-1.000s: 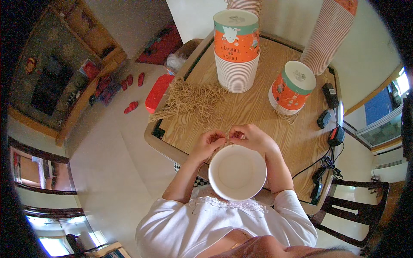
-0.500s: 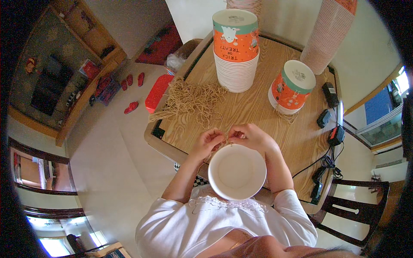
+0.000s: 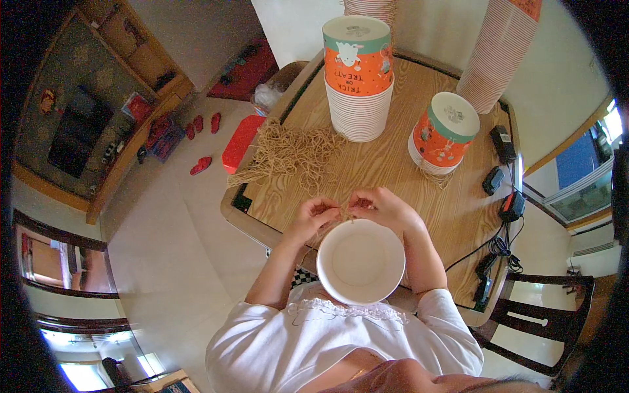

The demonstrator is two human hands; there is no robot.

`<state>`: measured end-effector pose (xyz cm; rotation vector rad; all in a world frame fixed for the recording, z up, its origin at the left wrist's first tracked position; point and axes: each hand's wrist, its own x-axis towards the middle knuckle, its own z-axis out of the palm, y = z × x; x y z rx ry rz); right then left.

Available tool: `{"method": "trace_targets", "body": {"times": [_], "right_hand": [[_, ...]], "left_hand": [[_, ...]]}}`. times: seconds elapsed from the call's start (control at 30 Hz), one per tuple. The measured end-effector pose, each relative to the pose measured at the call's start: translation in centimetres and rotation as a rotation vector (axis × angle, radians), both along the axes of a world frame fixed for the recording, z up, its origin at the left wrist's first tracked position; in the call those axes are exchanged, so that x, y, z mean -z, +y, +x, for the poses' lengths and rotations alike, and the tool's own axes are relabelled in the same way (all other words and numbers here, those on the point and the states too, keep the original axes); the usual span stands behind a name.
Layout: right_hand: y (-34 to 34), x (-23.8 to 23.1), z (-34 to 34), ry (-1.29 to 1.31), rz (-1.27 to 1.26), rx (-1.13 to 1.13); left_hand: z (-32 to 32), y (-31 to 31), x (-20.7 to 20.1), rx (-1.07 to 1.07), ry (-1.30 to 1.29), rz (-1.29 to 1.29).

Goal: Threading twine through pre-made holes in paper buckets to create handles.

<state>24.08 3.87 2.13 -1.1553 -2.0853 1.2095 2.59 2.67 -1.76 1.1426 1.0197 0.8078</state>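
A round paper tub [image 3: 360,262], white inside, rests between my forearms at the table's near edge, its open mouth facing up. Just beyond its far rim, my left hand [image 3: 312,216] and my right hand [image 3: 384,208] come close together, thumbs and fingertips pinched. Between them runs a short bit of brown twine [image 3: 346,213], touching the tub's rim. My fingers partly hide it, so any knot cannot be made out. The tub's outer wall is out of sight. Farther left on the table lies a loose, tangled heap of the same twine [image 3: 295,154].
Upside-down orange and green tubs stand in a tall stack [image 3: 358,85] at the back and a short stack [image 3: 445,134] at right, with some twine under it. Another white stack [image 3: 501,59] leans behind. Black adapters and cables [image 3: 503,245] line the right edge; a dark chair [image 3: 544,318] stands beside.
My fingers have shifted slightly at the twine, and a little more of it shows between my hands. The tub has stayed in place.
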Motion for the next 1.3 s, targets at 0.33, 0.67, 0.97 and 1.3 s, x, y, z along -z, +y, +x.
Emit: {"method": "trace_targets", "body": {"times": [0.33,0.67,0.97,1.3], "right_hand": [[0.0,-0.1,-0.3,0.014,-0.095,-0.144],[0.2,-0.1,0.1,0.039,-0.068,-0.156],[0.0,-0.5,0.2,0.02,-0.044,-0.121],[0.1,0.3,0.2,0.03,-0.08,-0.096]], "left_hand": [[-0.5,-0.3,-1.2,0.001,-0.019,0.019],[0.3,-0.4,-0.7,0.117,0.041,0.164],[0.5,-0.3,-0.6,0.14,0.148,0.202],[-0.8,0.2,0.0,0.142,0.076,0.186]]}}
